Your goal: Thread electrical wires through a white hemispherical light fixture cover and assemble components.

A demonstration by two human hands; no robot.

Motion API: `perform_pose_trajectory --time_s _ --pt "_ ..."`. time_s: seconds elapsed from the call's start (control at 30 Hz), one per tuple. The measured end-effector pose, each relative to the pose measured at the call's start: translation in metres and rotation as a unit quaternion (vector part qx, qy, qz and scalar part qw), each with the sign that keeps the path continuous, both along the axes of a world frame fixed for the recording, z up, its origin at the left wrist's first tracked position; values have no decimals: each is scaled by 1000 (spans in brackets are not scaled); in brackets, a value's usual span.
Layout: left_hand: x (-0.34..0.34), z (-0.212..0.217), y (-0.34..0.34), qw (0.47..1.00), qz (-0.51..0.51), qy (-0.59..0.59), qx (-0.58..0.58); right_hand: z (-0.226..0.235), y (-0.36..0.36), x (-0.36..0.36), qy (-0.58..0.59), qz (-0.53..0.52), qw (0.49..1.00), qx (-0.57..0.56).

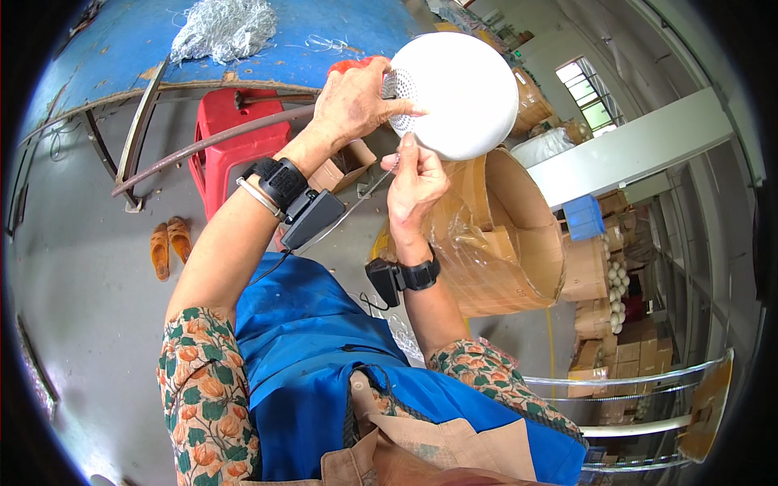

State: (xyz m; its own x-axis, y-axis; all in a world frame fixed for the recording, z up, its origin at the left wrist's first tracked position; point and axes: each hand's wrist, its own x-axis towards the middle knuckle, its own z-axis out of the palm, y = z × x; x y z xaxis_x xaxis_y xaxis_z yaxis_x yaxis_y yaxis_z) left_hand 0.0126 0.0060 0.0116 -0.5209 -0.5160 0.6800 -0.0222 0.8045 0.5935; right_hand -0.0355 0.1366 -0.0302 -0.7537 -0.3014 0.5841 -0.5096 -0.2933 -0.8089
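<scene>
A large white round globe (466,97) with a perforated patch (401,93) on its left side is held up before me. My left hand (352,104) grips the globe at that patch, its thumb lying across the holes. Something red (350,65) shows behind its fingers; its kind is hidden. Just below, my right hand (415,180) pinches a thin pale cord (356,206) between thumb and finger, close to the patch. The cord runs down and left past my left wrist. Whether its end enters a hole is too small to tell.
A blue-topped table (308,28) at the far left carries a heap of silvery strands (225,31). A red stool (215,121) stands beneath its edge. An open cardboard carton (494,243) is right of my right hand. Orange shoes (170,245) lie on the floor.
</scene>
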Motion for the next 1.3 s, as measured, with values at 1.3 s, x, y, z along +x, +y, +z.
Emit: perform_pose_trajectory --time_s 1.3 --pt "-2 -9 -10 998 -44 22 26 21 23 23 -29 70 996 42"
